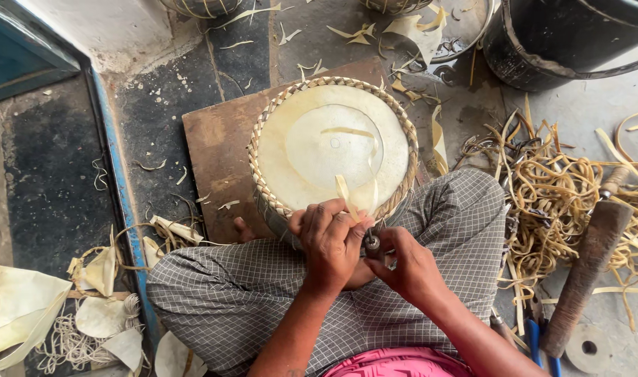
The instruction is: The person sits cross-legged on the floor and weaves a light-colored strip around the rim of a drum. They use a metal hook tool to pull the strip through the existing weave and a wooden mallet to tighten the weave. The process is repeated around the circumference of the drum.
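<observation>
We're sitting on the floor, round woven basket [333, 143] upside down on a brown wooden board [217, 150], leaning against our knees in the checked cloth [263, 293]. Its pale flat base faces up, ringed by a braided rim.

Left hand [331, 241] is curled closed at the near rim, fingers pinching a pale flat strip [347, 195] that stands up from the edge. Right hand [409, 269] is closed around a small metal-tipped tool [371, 243], tip at the rim just beside the left fingers. We can't tell whether the tip is pushed into the weave.

Progress, as we judge it: braid looks complete around the far, left and right sides of the rim; the stretch under our hands is hidden, and the loose strip end suggests binding there isn't finished. The end isn't tucked or trimmed yet.

Around us: tangle of cane strips [556, 202] on the right, wooden-handled tool [588, 272] beside it, black bucket [563, 42] at top right, pale offcuts [25, 307] at left, shavings across the floor.
</observation>
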